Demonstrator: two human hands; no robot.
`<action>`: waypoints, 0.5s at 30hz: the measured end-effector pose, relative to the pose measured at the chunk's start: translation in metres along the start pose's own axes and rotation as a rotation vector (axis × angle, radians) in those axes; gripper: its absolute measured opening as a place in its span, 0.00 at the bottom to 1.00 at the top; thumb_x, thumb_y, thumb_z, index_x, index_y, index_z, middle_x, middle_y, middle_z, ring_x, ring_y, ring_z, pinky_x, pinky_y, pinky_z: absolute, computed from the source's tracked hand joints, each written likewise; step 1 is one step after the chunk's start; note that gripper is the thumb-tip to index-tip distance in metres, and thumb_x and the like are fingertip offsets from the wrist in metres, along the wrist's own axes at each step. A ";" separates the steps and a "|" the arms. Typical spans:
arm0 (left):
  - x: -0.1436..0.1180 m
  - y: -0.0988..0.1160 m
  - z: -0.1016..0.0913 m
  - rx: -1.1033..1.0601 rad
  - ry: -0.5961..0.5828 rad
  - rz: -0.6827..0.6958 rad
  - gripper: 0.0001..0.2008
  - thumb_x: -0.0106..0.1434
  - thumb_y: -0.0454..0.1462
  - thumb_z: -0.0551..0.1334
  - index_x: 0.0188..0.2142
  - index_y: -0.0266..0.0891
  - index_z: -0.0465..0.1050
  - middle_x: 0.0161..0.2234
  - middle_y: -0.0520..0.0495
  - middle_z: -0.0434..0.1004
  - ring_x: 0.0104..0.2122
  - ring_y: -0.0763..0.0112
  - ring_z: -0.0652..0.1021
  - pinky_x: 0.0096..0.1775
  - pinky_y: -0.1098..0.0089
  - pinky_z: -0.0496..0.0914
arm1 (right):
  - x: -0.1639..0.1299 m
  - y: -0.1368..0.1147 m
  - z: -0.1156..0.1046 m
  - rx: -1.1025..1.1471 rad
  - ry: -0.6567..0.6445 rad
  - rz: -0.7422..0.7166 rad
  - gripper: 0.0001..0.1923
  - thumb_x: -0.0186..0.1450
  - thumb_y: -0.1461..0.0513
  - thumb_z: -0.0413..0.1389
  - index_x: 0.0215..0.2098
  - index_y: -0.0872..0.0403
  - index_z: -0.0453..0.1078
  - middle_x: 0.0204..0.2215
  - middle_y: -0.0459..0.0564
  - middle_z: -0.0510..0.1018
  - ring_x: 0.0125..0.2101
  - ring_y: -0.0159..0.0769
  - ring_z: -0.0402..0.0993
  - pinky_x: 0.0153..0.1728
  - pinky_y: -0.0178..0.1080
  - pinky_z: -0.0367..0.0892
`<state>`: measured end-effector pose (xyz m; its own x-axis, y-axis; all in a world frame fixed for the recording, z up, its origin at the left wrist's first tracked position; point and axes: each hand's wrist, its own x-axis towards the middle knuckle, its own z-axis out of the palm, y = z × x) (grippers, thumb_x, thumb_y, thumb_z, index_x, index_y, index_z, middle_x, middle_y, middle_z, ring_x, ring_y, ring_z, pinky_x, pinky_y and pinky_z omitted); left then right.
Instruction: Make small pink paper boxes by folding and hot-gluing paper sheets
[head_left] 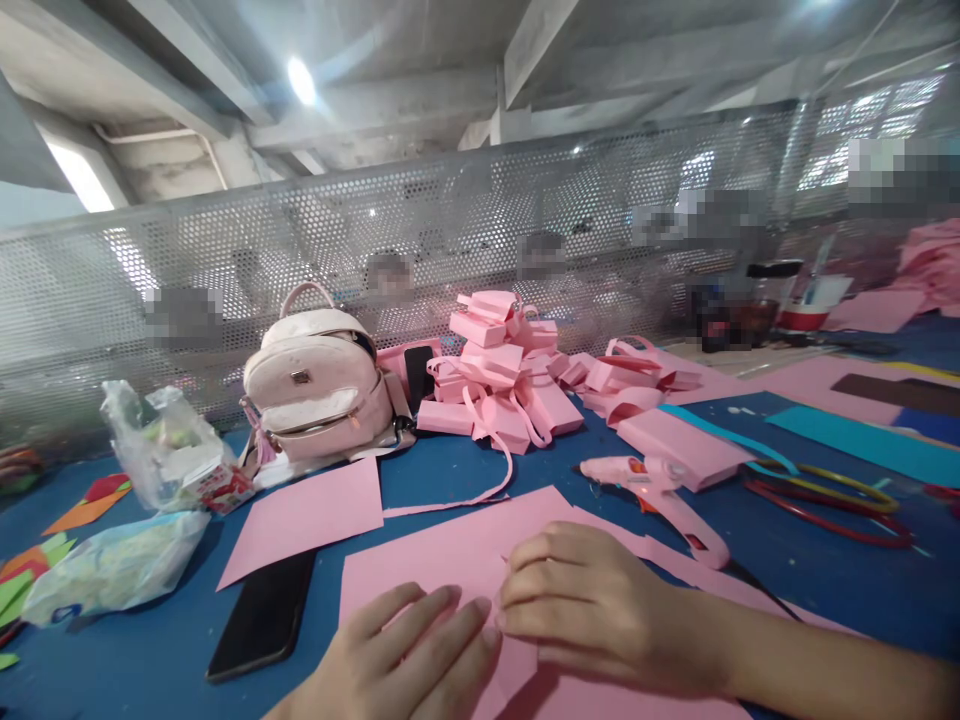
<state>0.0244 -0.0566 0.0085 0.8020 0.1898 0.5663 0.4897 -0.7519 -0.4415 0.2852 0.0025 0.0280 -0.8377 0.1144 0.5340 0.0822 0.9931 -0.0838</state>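
Note:
A large pink paper sheet (450,548) lies in front of me on the blue table. My left hand (420,650) rests on it, fingers stretched out and pressing near a folded edge. My right hand (577,605) meets it from the other side; its fingers are curled against the fold of the paper, almost touching the left fingertips. The right thumb is hidden. Just beyond the right hand lies a pink glue gun (652,490), its nozzle pointing left. A smaller pink sheet (307,520) partly covers a black phone (262,625) to the left.
Folded pink paper bags (499,380) are piled at the back, beside a pale backpack (319,385). Plastic bags (124,570) and coloured paper scraps lie left. Rightward are blue strips (862,440) and red and yellow loops (832,510). A perforated metal screen (450,210) stands behind the table.

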 end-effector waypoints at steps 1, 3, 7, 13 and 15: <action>-0.004 0.001 0.005 -0.010 0.054 -0.018 0.14 0.73 0.33 0.55 0.49 0.38 0.79 0.47 0.52 0.84 0.41 0.68 0.86 0.41 0.73 0.80 | -0.001 0.001 0.000 0.023 -0.013 0.002 0.12 0.73 0.59 0.55 0.52 0.54 0.72 0.44 0.51 0.82 0.48 0.38 0.74 0.51 0.39 0.67; -0.013 0.002 0.016 -0.032 0.136 -0.041 0.15 0.74 0.33 0.54 0.50 0.38 0.79 0.47 0.50 0.84 0.42 0.66 0.85 0.43 0.72 0.80 | -0.002 0.003 0.002 0.074 -0.012 0.005 0.15 0.73 0.55 0.55 0.53 0.54 0.72 0.45 0.53 0.82 0.49 0.40 0.74 0.52 0.41 0.67; -0.028 0.001 0.028 -0.031 0.048 0.072 0.16 0.75 0.38 0.54 0.56 0.39 0.75 0.57 0.45 0.77 0.52 0.62 0.81 0.47 0.70 0.80 | -0.004 0.003 0.007 0.187 0.013 0.094 0.14 0.72 0.54 0.55 0.49 0.54 0.74 0.46 0.54 0.81 0.52 0.40 0.73 0.57 0.43 0.65; -0.020 -0.004 0.018 -0.038 0.031 0.078 0.14 0.74 0.38 0.57 0.54 0.39 0.76 0.56 0.45 0.77 0.54 0.62 0.80 0.47 0.71 0.79 | -0.006 0.004 0.017 0.411 0.051 0.325 0.14 0.70 0.56 0.60 0.50 0.54 0.75 0.48 0.54 0.81 0.52 0.38 0.75 0.55 0.39 0.68; -0.012 -0.006 0.010 -0.064 0.004 0.085 0.14 0.74 0.37 0.56 0.54 0.39 0.77 0.55 0.47 0.79 0.52 0.64 0.81 0.46 0.71 0.79 | -0.008 0.005 0.020 0.445 0.041 0.394 0.15 0.69 0.55 0.60 0.52 0.52 0.74 0.50 0.54 0.80 0.52 0.39 0.75 0.55 0.41 0.68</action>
<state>0.0151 -0.0480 -0.0032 0.8385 0.1213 0.5312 0.3969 -0.8039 -0.4430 0.2816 0.0062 0.0067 -0.7676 0.4819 0.4225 0.1412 0.7702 -0.6220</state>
